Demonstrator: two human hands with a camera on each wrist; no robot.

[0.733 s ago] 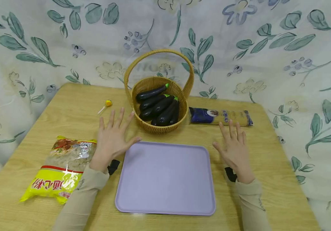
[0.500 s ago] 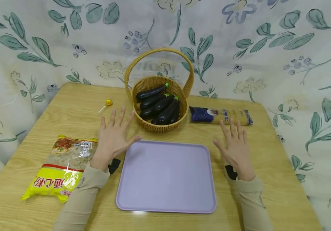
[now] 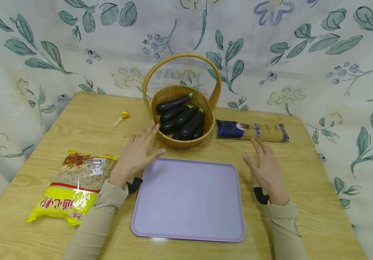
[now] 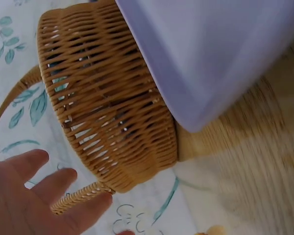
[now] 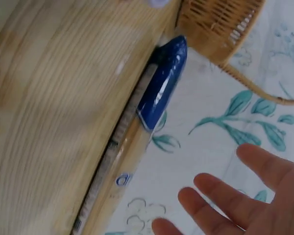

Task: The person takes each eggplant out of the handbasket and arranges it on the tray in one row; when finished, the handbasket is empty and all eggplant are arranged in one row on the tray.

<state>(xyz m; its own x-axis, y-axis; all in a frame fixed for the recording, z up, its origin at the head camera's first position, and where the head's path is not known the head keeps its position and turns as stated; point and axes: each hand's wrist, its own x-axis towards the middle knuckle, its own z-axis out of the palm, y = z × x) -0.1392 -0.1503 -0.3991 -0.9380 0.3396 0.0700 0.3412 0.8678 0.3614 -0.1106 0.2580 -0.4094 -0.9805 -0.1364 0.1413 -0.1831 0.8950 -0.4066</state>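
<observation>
My left hand (image 3: 135, 156) holds nothing, its fingers straight, between the wicker basket and the pasta bag; its fingertips overlap the basket's left rim in the head view, and I cannot tell whether they touch. Several dark eggplants (image 3: 186, 121) lie in the wicker basket (image 3: 183, 145). The right hand (image 3: 265, 169) is empty too, fingers extended, right of the lilac tray (image 3: 187, 200) and in front of the spaghetti pack (image 3: 252, 130). In the right wrist view that spaghetti pack (image 5: 161, 88) lies beyond the fingers. The left wrist view shows the basket (image 4: 103, 98) past the left fingers.
On the left of the wooden table (image 3: 316, 216) lies a yellow bag of pasta (image 3: 74, 187). A lollipop (image 3: 124, 115) with a yellow wrapper is left of the basket. Behind the table hangs a floral cloth (image 3: 108, 43). The basket's tall handle (image 3: 186, 55) arches upward.
Both hands have turned and their spread fingers have drawn closer together. The left hand has shifted a little to the right, toward the basket. The objects stay in place on the table.
</observation>
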